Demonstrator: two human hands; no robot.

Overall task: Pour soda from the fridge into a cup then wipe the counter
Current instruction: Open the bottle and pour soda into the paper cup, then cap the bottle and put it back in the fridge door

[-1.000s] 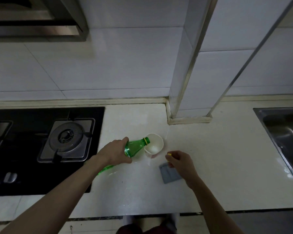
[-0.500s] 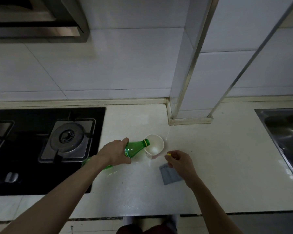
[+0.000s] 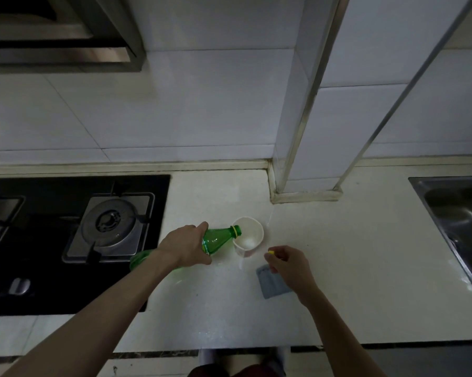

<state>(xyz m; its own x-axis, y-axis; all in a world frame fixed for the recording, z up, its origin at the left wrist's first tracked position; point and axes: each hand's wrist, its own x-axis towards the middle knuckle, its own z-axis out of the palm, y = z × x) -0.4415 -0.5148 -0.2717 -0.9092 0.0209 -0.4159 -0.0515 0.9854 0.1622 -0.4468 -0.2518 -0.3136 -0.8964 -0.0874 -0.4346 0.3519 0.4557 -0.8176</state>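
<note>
My left hand (image 3: 186, 247) grips a green soda bottle (image 3: 218, 240) around its upper body. The bottle is tipped nearly flat, its open neck with a yellow ring over the rim of a white cup (image 3: 247, 235) on the pale counter (image 3: 351, 281). Pale liquid shows in the cup's bottom. My right hand (image 3: 290, 266) hovers just right of the cup, fingers pinched on a small yellow bottle cap (image 3: 271, 251). A grey-blue cloth (image 3: 270, 282) lies flat on the counter, partly under that hand.
A black gas hob (image 3: 74, 240) with a burner fills the left. A steel sink (image 3: 458, 227) sits at the right edge. A tiled column (image 3: 302, 131) stands behind the cup. A range hood (image 3: 60, 34) hangs at the upper left.
The bottle's base has risen a little, so the bottle lies flatter over the cup. My right hand and the cloth have stayed in place.
</note>
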